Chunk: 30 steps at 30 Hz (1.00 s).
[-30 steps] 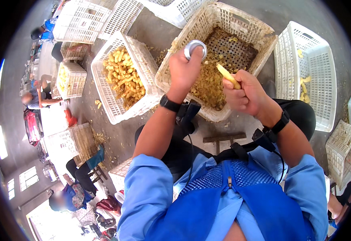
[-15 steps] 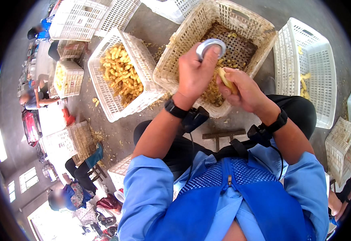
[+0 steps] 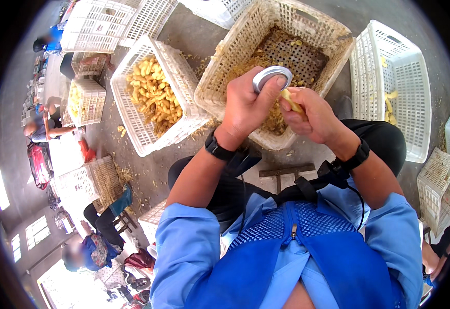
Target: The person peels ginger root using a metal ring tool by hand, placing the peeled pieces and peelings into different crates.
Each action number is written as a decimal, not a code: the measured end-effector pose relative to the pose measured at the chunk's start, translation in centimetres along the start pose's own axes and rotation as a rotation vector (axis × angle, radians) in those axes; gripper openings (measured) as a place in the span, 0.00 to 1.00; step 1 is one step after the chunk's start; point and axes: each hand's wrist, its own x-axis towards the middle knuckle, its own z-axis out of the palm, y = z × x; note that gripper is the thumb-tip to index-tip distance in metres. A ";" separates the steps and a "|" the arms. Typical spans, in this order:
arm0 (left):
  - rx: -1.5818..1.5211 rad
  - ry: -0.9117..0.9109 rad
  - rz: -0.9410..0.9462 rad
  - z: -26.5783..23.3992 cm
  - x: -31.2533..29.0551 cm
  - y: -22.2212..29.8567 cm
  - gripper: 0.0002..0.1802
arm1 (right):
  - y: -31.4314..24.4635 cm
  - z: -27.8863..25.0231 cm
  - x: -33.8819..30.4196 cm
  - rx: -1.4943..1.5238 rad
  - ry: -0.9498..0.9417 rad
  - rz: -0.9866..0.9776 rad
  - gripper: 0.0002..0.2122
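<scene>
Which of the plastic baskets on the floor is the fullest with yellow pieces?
The white slatted plastic basket to the left of the hands: yellow pieces heap across it, while the others hold only scraps or a few.

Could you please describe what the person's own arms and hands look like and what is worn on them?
Both hands are bare, without gloves: the left hand and the right hand. Each wrist carries a black band like a watch. Light blue sleeves are rolled up to about the elbows, leaving the forearms uncovered. A thin black cable runs beside the right forearm.
</scene>
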 end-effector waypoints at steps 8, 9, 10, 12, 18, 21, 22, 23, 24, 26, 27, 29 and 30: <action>0.058 0.199 -0.110 -0.6 1.2 -3.3 0.11 | -1.8 1.5 -0.9 -0.356 0.229 -0.292 0.09; 0.013 0.177 -0.125 -0.7 1.2 -2.6 0.11 | -1.8 1.6 -0.9 -0.483 0.268 -0.334 0.09; -0.032 0.155 -0.140 -0.8 1.2 -2.0 0.12 | -1.4 1.3 -0.9 -0.665 0.313 -0.456 0.08; -0.132 0.098 -0.178 -0.6 1.1 -0.2 0.12 | -0.7 0.8 -0.7 -1.032 0.399 -0.705 0.06; -0.207 -0.026 -0.223 0.1 0.7 1.7 0.13 | -0.5 1.5 -0.7 -1.427 0.500 -0.886 0.04; -0.269 -0.017 -0.261 0.3 0.4 2.0 0.12 | -0.3 1.6 -0.4 -1.473 0.501 -0.973 0.03; -0.299 -0.004 -0.271 0.4 0.3 2.0 0.12 | -0.3 1.6 -0.3 -1.473 0.497 -0.984 0.03; -0.310 0.018 -0.263 0.6 0.2 1.9 0.11 | -0.2 1.6 -0.2 -1.473 0.488 -0.995 0.03; -0.320 0.042 -0.255 0.8 0.0 1.5 0.10 | -0.1 1.6 -0.1 -1.473 0.478 -1.007 0.03; -0.280 0.075 -0.216 1.2 0.0 0.3 0.09 | 0.4 1.3 0.3 -1.482 0.498 -0.990 0.03; -0.228 0.086 -0.185 1.3 0.0 -0.6 0.09 | 0.6 1.0 0.5 -1.487 0.508 -0.984 0.03; -0.135 0.101 -0.143 1.5 -0.2 -1.7 0.08 | 1.2 0.7 0.8 -1.502 0.511 -0.952 0.03; -0.094 0.105 -0.131 1.5 -0.3 -1.9 0.08 | 1.4 0.6 0.9 -1.509 0.515 -0.936 0.04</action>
